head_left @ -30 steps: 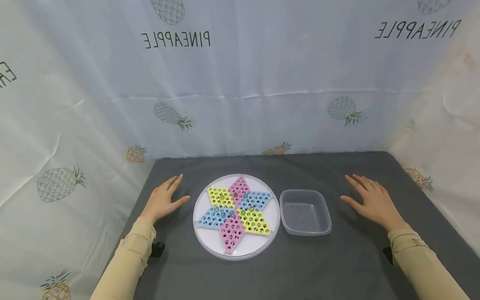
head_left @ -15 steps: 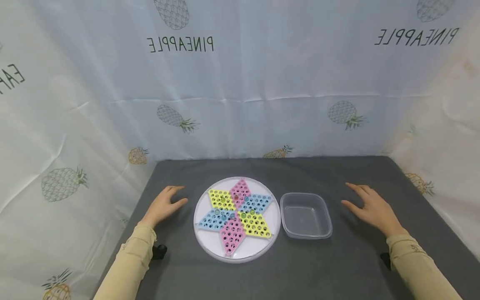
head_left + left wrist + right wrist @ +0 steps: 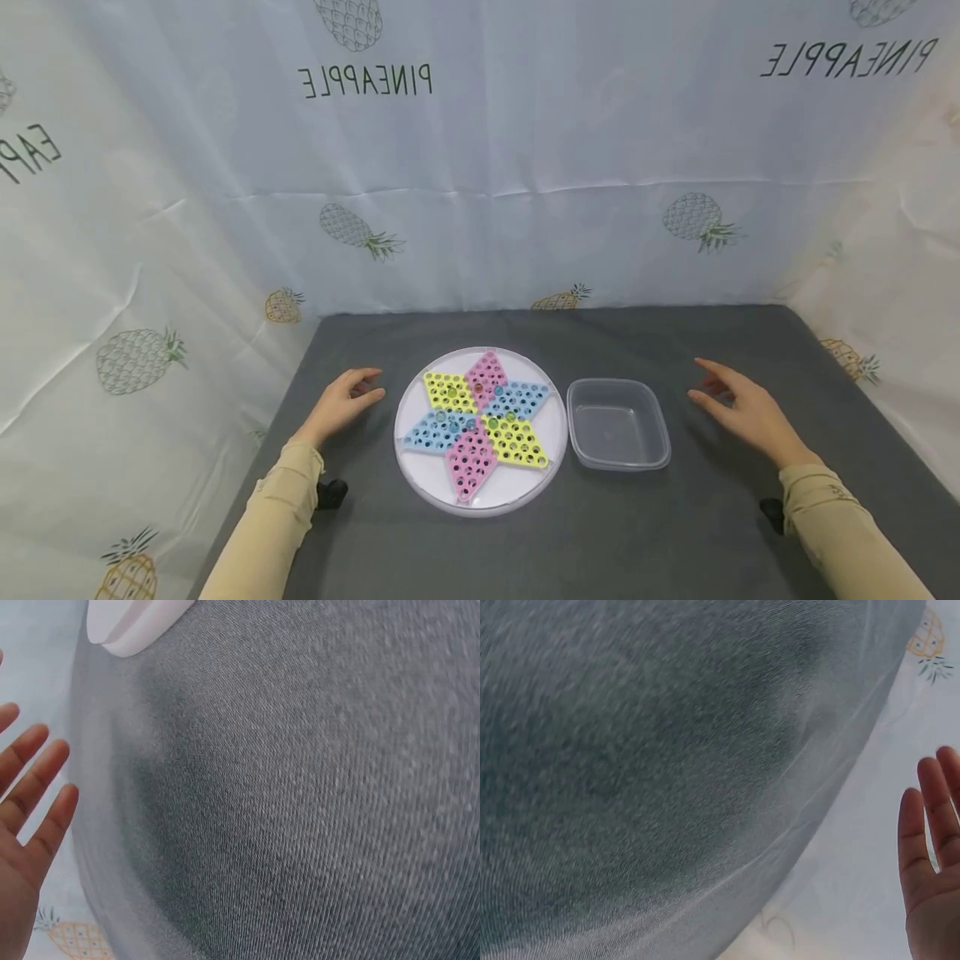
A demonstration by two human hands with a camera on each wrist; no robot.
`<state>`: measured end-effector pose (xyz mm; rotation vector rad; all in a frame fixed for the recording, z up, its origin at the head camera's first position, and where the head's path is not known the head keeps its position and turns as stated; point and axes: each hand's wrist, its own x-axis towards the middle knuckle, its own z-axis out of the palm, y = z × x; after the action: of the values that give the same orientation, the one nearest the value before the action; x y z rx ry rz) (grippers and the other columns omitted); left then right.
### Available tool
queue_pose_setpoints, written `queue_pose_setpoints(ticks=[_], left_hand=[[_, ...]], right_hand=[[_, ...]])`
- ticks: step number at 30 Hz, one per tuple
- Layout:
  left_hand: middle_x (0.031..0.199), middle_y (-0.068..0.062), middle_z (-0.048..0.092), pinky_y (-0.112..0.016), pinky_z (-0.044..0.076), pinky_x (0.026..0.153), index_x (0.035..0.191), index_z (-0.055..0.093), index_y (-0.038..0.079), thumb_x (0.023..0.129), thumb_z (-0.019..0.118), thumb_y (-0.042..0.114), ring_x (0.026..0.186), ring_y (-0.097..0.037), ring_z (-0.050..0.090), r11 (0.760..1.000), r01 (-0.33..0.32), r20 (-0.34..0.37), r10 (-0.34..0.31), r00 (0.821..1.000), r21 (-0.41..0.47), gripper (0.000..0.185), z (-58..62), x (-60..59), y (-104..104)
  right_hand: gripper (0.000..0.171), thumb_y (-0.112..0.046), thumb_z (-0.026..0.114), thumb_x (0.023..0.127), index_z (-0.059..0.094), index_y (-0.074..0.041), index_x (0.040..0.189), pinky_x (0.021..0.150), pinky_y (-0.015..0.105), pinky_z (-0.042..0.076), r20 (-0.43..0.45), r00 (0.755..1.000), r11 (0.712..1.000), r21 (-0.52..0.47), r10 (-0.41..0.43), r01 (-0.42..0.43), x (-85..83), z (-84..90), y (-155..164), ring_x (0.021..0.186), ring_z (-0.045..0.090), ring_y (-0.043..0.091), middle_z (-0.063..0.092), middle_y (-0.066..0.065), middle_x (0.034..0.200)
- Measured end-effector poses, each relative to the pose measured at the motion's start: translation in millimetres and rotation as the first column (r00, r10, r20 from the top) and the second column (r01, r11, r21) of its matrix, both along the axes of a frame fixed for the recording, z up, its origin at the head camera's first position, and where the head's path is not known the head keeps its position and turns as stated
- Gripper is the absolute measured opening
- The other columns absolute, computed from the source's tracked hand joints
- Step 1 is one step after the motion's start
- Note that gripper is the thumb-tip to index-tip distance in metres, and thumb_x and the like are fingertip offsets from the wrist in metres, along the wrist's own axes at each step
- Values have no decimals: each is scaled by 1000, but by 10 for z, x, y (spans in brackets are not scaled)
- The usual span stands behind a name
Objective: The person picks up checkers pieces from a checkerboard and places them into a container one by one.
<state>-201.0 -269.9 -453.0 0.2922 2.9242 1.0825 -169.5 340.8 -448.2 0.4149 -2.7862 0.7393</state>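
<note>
On the dark grey cloth-covered table point(image 3: 570, 542), between your left hand point(image 3: 339, 410) and right hand point(image 3: 750, 415), lies the round white plastic board point(image 3: 429, 482) bearing a pink, yellow and blue star point(image 3: 480, 423). Both hands' fingers have just bent inward, loosely parted and empty; handling appears not begun. The board has no long axis; pink points face near and far.
</note>
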Motion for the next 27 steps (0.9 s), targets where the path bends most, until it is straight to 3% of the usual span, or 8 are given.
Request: queue_pose_setpoints(ticks=[3, 6, 20, 27], left_hand=[[117, -12, 57, -43, 48, 83, 131, 52, 10, 88, 60, 37, 100, -26, 58, 999, -12, 40, 10, 999, 45, 52, -7, -14, 14], [112, -11, 59, -36, 48, 78, 131, 52, 11, 88, 62, 35, 93, -20, 59, 998, -20, 77, 14, 997, 66, 51, -15, -17, 26], [93, -11, 59, -30, 47, 65, 131, 52, 12, 87, 64, 23, 74, -20, 58, 988, 23, 196, -53, 979, 150, 47, -112, -15, 119], [86, -6, 57, -29, 44, 57, 130, 53, 13, 85, 65, 22, 67, -15, 54, 989, 29, 260, -65, 963, 143, 47, -183, -46, 144]], right_hand=[[51, -27, 61, 90, 47, -8, 135, 73, 19, 44, 17, 1000, 999, -49, 0, 0, 0, 4, -10, 84, 48, -13, 62, 11, 105], [48, -26, 61, 90, 49, -8, 133, 71, 15, 43, 32, 999, 996, -86, 13, -10, 6, 18, -37, 85, 39, -24, 61, 11, 106], [39, -30, 57, 92, 55, -15, 128, 66, 23, 47, 126, 991, 987, -163, 33, -13, 25, 155, -276, 79, 53, -9, 60, -2, 99], [40, -32, 56, 93, 55, -13, 128, 68, 22, 48, 149, 988, 986, -167, 30, -5, 25, 198, -359, 81, 53, -10, 62, 4, 104]])
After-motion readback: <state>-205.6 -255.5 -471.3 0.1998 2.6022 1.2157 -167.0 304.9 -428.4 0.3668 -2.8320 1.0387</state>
